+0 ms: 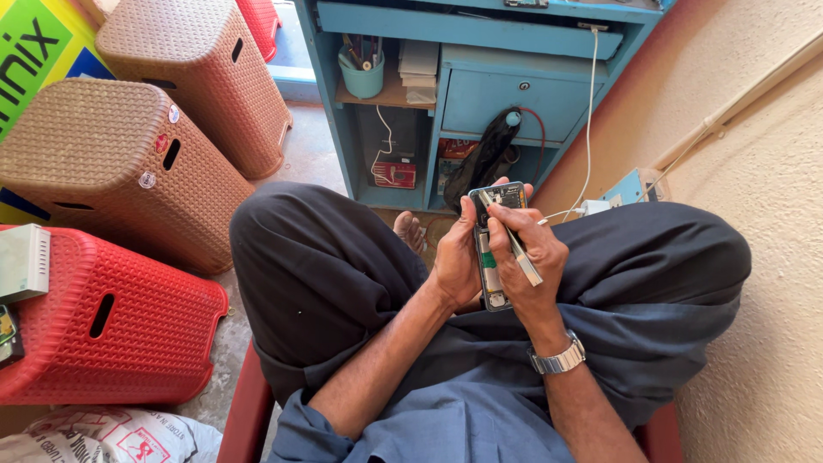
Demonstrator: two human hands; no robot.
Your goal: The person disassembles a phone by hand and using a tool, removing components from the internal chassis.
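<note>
Metal tweezers [517,244], pinched in the right hand [533,257], angle down onto an opened black smartphone [492,257]. The left hand [456,261] clasps the phone over the lap, long axis pointing away. Beyond stands a blue wooden desk [480,94].

Opened phone [492,273]: mid section hidden behind right hand [533,257] fingers; tweezer [514,243] tip too small to tell.

Green-yellow sign [30,51] top left; white printed sack [111,437] bottom left.
</note>
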